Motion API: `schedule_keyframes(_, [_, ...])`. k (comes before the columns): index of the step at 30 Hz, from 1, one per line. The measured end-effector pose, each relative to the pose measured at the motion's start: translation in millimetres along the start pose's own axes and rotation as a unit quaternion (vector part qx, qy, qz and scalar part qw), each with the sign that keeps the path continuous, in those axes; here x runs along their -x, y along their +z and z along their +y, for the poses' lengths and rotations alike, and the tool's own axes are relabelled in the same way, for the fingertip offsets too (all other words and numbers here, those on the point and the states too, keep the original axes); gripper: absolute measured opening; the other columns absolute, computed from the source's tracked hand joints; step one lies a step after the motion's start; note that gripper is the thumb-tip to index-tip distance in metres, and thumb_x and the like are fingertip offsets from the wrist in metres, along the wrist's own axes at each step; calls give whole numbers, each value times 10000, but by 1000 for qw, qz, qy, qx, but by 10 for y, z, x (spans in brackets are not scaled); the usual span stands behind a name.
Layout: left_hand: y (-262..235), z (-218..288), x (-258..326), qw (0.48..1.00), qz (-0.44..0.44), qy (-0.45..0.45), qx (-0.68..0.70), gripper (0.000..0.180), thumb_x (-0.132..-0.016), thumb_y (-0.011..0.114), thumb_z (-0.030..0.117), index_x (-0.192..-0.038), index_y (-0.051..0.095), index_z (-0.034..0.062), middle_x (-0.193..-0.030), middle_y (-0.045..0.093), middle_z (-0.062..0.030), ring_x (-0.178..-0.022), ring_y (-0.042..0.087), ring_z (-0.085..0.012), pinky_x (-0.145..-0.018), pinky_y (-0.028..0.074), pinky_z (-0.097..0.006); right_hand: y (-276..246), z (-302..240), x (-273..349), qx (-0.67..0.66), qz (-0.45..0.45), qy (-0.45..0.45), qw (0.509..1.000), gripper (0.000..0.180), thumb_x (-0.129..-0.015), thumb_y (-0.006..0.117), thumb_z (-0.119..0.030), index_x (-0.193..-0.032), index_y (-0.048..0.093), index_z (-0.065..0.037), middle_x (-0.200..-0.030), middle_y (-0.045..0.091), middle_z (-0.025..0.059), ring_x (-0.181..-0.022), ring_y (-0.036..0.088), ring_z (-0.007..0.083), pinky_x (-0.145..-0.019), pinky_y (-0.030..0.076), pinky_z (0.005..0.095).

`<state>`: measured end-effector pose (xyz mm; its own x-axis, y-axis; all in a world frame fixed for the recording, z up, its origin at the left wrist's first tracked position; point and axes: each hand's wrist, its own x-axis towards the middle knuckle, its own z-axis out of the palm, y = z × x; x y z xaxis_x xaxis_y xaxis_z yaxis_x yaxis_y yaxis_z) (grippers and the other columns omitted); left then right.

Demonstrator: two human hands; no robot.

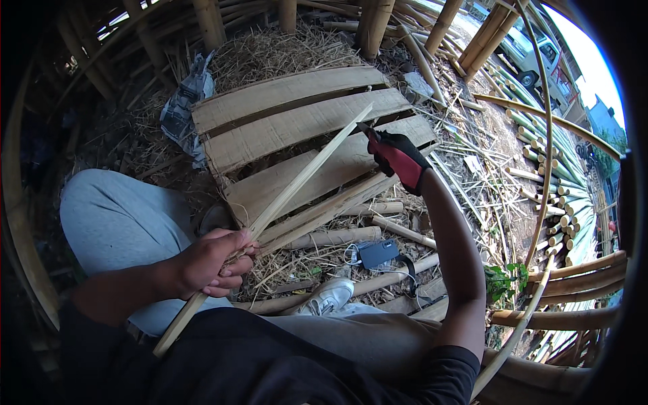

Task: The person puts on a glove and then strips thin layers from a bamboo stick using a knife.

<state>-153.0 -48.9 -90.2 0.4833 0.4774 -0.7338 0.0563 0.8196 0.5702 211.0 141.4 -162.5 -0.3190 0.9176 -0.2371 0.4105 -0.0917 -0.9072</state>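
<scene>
My bare left hand (214, 262) is closed round a long, pale bamboo strip (307, 174). The strip slants up and right across a low platform of wooden slats (283, 131), and its lower end passes under my left forearm. A red and black work glove covers my right hand (398, 160), which grips a knife; the handle is mostly hidden in the glove. The dark knife blade (363, 126) points up and left, close to the strip's far end; whether they touch I cannot tell. Beside the platform's near edge lies a split bamboo length (331, 210).
A phone (378, 254) with a white cable lies near my shoe (329, 297). Crumpled newspaper (185, 108) is left of the platform. Cut bamboo poles (563, 202) are stacked at right, with shavings around. A thin bent pole (545, 135) crosses the right side. A parked vehicle (530, 57) stands beyond.
</scene>
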Motion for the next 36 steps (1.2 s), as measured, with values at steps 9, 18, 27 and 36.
schedule_keyframes(9, [-159,145,139,997,-3,75,34,344,-1060,376,463,-954,425,140,-569,338,39,-379,252,-42,-316,230,-189,1033,21,273,-339,-305,-49,889,334,-1038,531,-326,-1052,550,7,-1408,528,232,-1216,600,371,-1043,492,465])
schedule_keyframes(18, [-321,95,317,992,31,105,59,348,-1059,373,469,-938,420,146,-566,342,37,-366,254,-39,-308,227,-186,192,259,-320,-375,-225,-41,899,288,-1069,449,-318,-1060,517,-38,-1526,384,238,-1413,409,354,-1170,354,469])
schedule_keyframes(27, [-380,121,318,992,11,116,57,344,-1057,385,462,-946,426,139,-560,339,40,-370,264,-39,-309,229,-186,-735,758,-294,-224,264,-81,935,526,-1038,467,-468,-1262,596,-9,-1215,659,142,-1058,649,264,-895,514,392])
schedule_keyframes(36, [-347,235,357,987,1,140,78,332,-1061,393,433,-950,441,124,-560,346,46,-369,268,-31,-307,234,-186,1745,-340,580,-123,-337,-149,922,301,-1038,553,-233,-1217,598,5,-1018,654,95,-894,577,125,-847,478,285])
